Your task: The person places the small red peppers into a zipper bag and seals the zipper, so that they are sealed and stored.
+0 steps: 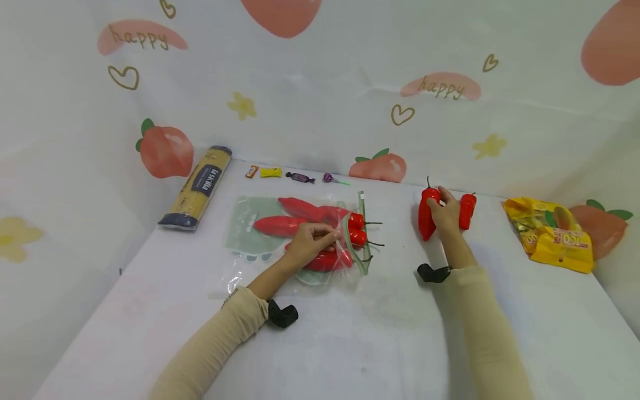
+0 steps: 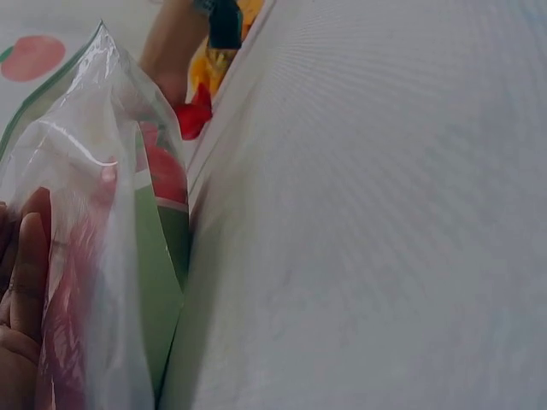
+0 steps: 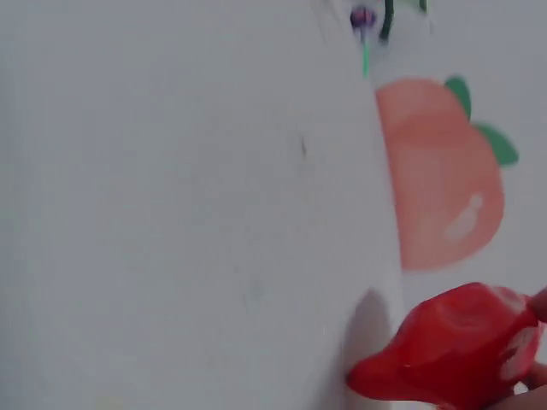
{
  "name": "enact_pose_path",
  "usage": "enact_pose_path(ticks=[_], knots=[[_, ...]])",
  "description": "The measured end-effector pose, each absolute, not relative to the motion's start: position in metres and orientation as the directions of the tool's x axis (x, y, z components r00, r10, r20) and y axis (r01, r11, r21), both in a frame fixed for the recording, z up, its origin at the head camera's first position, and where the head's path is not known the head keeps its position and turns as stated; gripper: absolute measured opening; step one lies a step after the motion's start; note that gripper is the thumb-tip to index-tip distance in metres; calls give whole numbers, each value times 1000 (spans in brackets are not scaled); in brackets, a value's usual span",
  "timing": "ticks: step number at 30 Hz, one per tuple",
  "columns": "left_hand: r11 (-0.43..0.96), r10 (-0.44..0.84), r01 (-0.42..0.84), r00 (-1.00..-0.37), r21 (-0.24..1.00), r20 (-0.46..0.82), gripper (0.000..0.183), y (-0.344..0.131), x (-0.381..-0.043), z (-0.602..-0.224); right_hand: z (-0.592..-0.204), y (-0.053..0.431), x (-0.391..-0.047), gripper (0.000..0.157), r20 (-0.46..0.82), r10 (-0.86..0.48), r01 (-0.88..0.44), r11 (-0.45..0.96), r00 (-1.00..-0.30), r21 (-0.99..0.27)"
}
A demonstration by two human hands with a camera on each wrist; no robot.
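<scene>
1. Head view, centre: pinches the mouth of a clear bag (image 1: 240,228) with the left hand (image 1: 311,243); shows red peppers (image 1: 277,225) inside, with stems poking out toward 3 o'clock.
2. Head view, 3 o'clock: grips a loose pepper (image 1: 426,219) with the right hand (image 1: 445,213), stem toward 12, tip toward 6; shows a second loose pepper (image 1: 467,211) just beside.
3. Around the bag: shows a pasta pack (image 1: 197,189) at 10 o'clock, a lollipop (image 1: 328,178) at 1, and a yellow packet (image 1: 555,233) at 3, well apart.
4. Left wrist view: shows the left hand at 8 o'clock, against the bag; cannot quite tell the finger closure in such dim, cropped light.
5. Right wrist view: shows the gripped pepper at 4 o'clock, the lollipop at 1.
</scene>
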State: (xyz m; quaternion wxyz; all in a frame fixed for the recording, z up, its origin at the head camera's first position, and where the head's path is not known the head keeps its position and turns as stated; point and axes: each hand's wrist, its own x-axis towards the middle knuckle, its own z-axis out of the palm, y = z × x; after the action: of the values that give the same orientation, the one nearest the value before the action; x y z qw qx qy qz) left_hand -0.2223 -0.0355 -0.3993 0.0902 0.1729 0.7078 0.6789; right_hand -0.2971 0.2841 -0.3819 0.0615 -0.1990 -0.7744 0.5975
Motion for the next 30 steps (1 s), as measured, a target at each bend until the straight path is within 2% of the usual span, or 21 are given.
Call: enact_pose_path(ticks=[5,12,18,21,26,30], knots=[[14,367,124,-924,992,110,24,-38,-223,-400,-371,257,-277,48,-197,383,214,4,-902,-977],[10,352,138,-927,990,126,23,-39,-223,-398,-370,223,-246,47,-243,349,199,-159,-905,-967],[-1,357,133,-926,991,124,23,-37,-224,-398,-373,211,-230,46,-227,349,120,-301,-909,-946],[2,352,142,-927,990,132,22,-36,-225,-398,-379,207,-225,44,-249,292,135,-359,-923,-924],[-8,353,145,-925,989,139,22,-35,-224,-397,-395,204,-221,42,-281,205,230,-240,-938,-943],[-35,360,136,-922,990,140,22,-33,-223,-397,-403,204,-224,44,-243,210,224,-111,-947,-968]])
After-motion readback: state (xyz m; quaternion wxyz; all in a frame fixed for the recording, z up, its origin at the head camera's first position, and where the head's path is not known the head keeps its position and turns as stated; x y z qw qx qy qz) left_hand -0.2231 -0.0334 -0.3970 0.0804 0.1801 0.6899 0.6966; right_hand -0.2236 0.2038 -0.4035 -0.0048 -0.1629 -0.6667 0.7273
